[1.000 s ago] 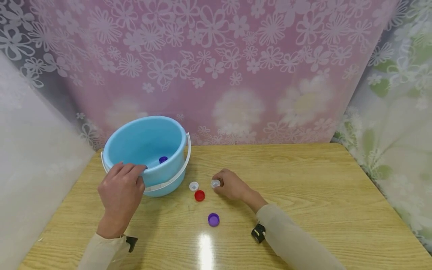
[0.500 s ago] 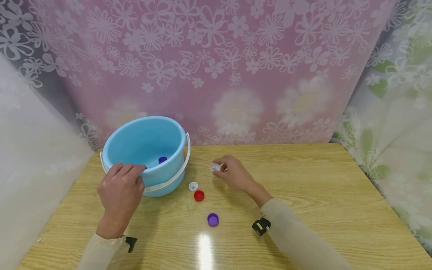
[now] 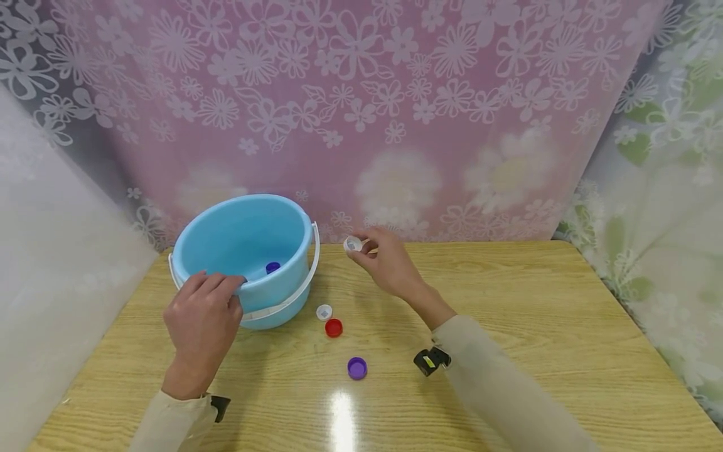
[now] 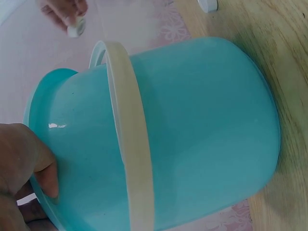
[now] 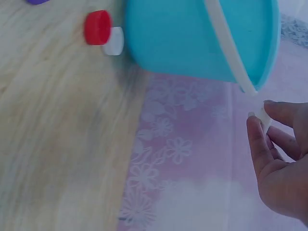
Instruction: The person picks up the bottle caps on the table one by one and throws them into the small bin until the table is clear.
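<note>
A light blue bucket with a white handle stands at the table's left. My left hand grips its near rim; in the left wrist view the thumb lies on the outer wall. My right hand pinches a white bottle cap between thumb and fingers, raised above the table just right of the bucket. Inside the bucket a purple cap is visible; the rest of its floor is hidden by the near wall.
On the wooden table, a white cap and a red cap lie close together right of the bucket. A purple cap lies nearer. Behind hangs a pink flowered curtain.
My right hand has lifted the white cap off the table, moving up and away, then slightly left to near the bucket's rim height. The left hand has stayed on the rim.
</note>
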### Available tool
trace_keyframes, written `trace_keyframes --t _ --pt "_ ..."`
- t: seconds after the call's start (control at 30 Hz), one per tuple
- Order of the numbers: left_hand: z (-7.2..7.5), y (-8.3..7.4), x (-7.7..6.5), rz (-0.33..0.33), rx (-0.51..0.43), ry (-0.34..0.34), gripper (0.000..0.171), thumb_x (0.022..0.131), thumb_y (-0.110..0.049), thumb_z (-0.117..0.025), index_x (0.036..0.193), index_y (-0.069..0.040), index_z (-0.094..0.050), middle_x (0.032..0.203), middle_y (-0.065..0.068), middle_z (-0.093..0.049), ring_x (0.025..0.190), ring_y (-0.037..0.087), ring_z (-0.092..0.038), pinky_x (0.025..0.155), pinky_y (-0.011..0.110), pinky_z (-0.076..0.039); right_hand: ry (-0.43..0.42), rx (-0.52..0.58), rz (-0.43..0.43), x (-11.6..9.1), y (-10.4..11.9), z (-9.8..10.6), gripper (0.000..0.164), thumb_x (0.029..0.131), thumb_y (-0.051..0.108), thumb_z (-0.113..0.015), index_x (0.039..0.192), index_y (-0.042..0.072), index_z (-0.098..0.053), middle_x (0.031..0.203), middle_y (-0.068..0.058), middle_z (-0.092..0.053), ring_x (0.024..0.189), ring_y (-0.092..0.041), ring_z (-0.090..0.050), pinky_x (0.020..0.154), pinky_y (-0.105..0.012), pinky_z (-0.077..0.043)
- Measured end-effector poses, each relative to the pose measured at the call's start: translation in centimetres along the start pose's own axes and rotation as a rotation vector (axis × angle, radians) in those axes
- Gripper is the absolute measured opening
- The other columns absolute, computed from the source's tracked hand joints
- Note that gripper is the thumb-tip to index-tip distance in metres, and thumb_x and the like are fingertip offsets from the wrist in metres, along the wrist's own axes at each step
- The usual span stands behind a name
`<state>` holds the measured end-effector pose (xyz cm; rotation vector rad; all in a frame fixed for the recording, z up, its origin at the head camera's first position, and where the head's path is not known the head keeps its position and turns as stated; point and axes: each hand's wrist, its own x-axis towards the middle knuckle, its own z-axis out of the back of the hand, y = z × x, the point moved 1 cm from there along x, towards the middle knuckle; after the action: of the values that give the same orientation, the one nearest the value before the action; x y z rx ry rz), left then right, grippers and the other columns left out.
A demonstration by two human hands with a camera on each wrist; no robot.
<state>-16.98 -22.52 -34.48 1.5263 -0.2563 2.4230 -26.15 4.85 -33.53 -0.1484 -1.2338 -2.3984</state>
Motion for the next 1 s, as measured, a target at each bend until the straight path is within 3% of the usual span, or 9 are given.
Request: trace_keyframes --t 0.27,0.6,1.0 --pt "-0.1 0.1 -0.1 0.009 -0.004 0.010 0.033 0.070 0.011 -0.046 0.078 -0.005 -0.074 0.072 0.010 -0.068 0.074 0.032 -0.062 0.045 0.046 -0.048 -0.046 0.020 0.081 1.6 2.5 0.6 0.039 0.090 0.021 -0.067 0.126 0.007 -0.061 0.117 -0.005 -0.055 0.087 -0.013 -0.058 0.082 -0.027 -0.052" --pt "-0.1 0.2 -0.1 0.005 -0.002 0.009 0.032 0.069 0.011 -0.047 0.077 -0.004 -0.074 0.071 0.010 -0.067 0.073 0.031 -0.061 0.045 0.045 -0.048 -0.009 0.071 0.126 2.8 5.0 -0.6 0.037 0.089 0.018 -0.068 0.125 0.008 -0.062 0.111 -0.004 -0.054 0.085 -0.013 -0.057 0.080 -0.024 -0.052" --pt "0.1 0.0 0.2 -0.004 0.000 0.021 0.033 0.072 0.009 -0.043 0.077 -0.003 -0.073 0.071 0.010 -0.067 0.073 0.031 -0.061 0.050 0.043 -0.049 0.055 0.110 0.135 3.4 6.1 -2.3 0.039 0.089 0.014 -0.067 0.126 0.001 -0.060 0.117 -0.007 -0.054 0.085 -0.014 -0.057 0.078 -0.021 -0.051"
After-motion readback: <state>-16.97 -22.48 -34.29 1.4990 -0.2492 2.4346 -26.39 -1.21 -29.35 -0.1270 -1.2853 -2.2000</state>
